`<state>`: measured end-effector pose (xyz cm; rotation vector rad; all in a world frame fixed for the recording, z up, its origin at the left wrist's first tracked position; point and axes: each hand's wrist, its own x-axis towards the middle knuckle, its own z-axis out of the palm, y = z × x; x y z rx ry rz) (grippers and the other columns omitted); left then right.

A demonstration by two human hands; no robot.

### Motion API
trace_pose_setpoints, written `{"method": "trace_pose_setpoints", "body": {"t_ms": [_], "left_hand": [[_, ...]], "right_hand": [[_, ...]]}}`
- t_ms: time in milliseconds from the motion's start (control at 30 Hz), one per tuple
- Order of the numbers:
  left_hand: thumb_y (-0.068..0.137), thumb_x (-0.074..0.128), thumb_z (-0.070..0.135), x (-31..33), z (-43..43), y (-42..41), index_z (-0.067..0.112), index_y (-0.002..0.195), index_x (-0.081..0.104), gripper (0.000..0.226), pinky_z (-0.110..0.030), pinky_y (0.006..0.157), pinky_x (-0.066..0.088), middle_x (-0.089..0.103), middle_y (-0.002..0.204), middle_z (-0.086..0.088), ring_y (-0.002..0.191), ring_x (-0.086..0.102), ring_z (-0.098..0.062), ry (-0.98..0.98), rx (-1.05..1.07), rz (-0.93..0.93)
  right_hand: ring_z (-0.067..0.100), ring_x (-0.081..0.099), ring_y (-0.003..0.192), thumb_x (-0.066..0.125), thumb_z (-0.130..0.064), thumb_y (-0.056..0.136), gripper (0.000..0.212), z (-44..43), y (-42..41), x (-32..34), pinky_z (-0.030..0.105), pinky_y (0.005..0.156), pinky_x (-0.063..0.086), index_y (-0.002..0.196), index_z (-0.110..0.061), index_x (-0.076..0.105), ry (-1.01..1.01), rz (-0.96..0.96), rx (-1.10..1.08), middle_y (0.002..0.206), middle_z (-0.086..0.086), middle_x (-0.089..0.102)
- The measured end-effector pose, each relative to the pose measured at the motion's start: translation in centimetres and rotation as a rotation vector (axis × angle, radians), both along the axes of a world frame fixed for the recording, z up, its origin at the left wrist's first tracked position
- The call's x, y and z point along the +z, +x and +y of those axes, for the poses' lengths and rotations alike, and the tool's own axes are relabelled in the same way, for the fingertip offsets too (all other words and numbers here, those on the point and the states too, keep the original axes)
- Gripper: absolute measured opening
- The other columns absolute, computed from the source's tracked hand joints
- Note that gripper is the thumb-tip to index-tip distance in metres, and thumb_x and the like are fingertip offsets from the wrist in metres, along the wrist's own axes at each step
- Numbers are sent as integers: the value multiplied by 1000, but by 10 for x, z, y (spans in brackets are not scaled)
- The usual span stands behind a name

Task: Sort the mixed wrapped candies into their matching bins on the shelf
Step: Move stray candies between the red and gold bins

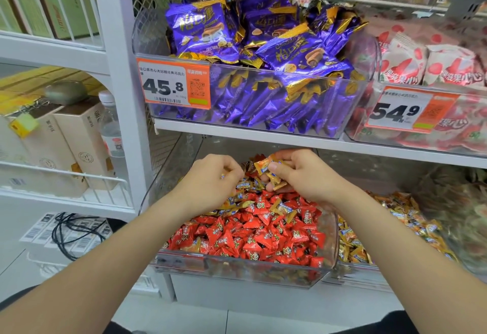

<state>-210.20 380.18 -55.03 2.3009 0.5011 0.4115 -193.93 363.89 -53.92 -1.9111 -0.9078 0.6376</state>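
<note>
Presently, several gold-wrapped candies (267, 167) are being clutched by the right hand (305, 178) over the red-candy bin (237, 265); the left hand (210, 181) is being curled into the red candies (258, 236), its catch indiscernible. Spillage back is being risked by an overfull grip before the gold bin (363, 270) is reached.

Glossy crinkled film on the red candies (250, 231), clear smooth plastic bin (237, 273), metallic purple foil packets (263, 44), matt white shelf (210, 132)
</note>
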Motion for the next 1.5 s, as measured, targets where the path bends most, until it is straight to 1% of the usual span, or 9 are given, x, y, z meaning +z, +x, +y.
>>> {"method": "trace_pose_setpoints", "body": {"t_ms": [167, 333, 500, 667, 800, 967, 1167, 1367, 1500], "left_hand": [[105, 53, 39, -3, 12, -8, 37, 101, 62, 10, -32, 66, 46, 68, 76, 9, 67, 62, -6, 300, -82, 173], [95, 59, 65, -9, 17, -11, 41, 114, 60, 31, -38, 81, 53, 69, 90, 5, 87, 64, -16, 370, -237, 339], [98, 57, 51, -10, 11, -8, 34, 91, 57, 19, -42, 76, 53, 66, 81, 4, 77, 62, -15, 376, -275, 247], [88, 46, 46, 3, 5, -11, 15, 70, 50, 36, -36, 59, 43, 55, 60, -4, 60, 51, -24, 238, -54, 126], [93, 50, 45, 3, 7, -10, 6, 64, 53, 49, -33, 53, 43, 46, 45, -5, 46, 39, -21, 214, 114, 63], [84, 61, 36, 1, 8, -10, 11, 61, 68, 34, -33, 54, 50, 57, 48, -11, 45, 46, -22, 229, 227, 29], [91, 56, 28, 3, 11, -15, 29, 80, 65, 14, -33, 65, 52, 71, 79, 6, 64, 64, -15, 283, 92, 162], [97, 53, 33, 4, 23, -23, 30, 120, 62, 24, -37, 77, 52, 59, 79, 9, 79, 60, -23, 411, -32, 432], [104, 55, 39, -7, 30, -26, 29, 144, 51, 42, -41, 98, 51, 65, 130, -3, 118, 62, -25, 415, -171, 589]], "right_hand": [[12, 46, 52, 57, -17, 104, 12, 4, -12, 12, 27, 51, 43, 102, -16, 69, -39, 70, -39, 74, 12, 57], [20, 27, 56, 48, -30, 95, 35, 3, -24, 23, 28, 51, 24, 63, -20, 39, -126, -265, -64, 61, 2, 30], [26, 59, 44, 59, -45, 104, 46, 3, -30, 20, 26, 39, 42, 73, -11, 52, -179, -242, 63, 58, 11, 64], [37, 75, 72, 65, -9, 103, 17, 3, -31, 15, 39, 49, 59, 97, -5, 49, 4, -11, 124, 94, 22, 76], [11, 55, 58, 54, -6, 105, 20, -2, -19, 16, 28, 52, 45, 108, -19, 70, -31, -233, 130, 79, -1, 75], [8, 55, 49, 68, -42, 101, 35, -16, -5, 22, 26, 61, 50, 78, -17, 77, -305, -602, 98, 50, -4, 60], [14, 63, 92, 78, -54, 89, 27, -20, -10, 8, 41, 87, 58, 88, -27, 73, -501, -694, 128, 89, -6, 70], [14, 63, 93, 81, -36, 91, 23, -18, -14, 9, 37, 83, 55, 103, -34, 61, -482, -679, 166, 89, -11, 68], [13, 61, 76, 56, -20, 100, 22, -15, -16, 19, 33, 76, 55, 96, -9, 74, -415, -743, 149, 87, 5, 73]]}}
